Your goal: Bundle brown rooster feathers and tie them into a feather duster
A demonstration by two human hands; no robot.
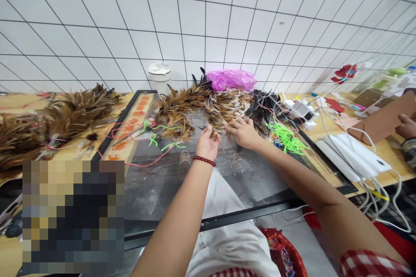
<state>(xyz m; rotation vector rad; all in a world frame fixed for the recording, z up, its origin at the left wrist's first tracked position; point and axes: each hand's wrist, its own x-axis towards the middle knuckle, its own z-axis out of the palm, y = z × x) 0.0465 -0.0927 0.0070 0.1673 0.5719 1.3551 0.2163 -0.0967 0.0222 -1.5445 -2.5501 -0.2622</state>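
Note:
My left hand (208, 142), with a red bead bracelet on the wrist, is closed in a pinch on thin brown feathers over the glass tabletop (162, 190). My right hand (243, 132) lies just to its right, fingers curled onto the heap of brown feathers (198, 106) at the back of the glass. What the right fingers hold is hidden among the feathers.
Another pile of brown feathers (55, 121) lies on the left. Green cords (286, 138) and red strings (130, 156) lie on the glass. A pink bag (231, 79) and a white cup (159, 76) stand by the tiled wall. White cables (354, 156) run right, near another person's hand (406, 126).

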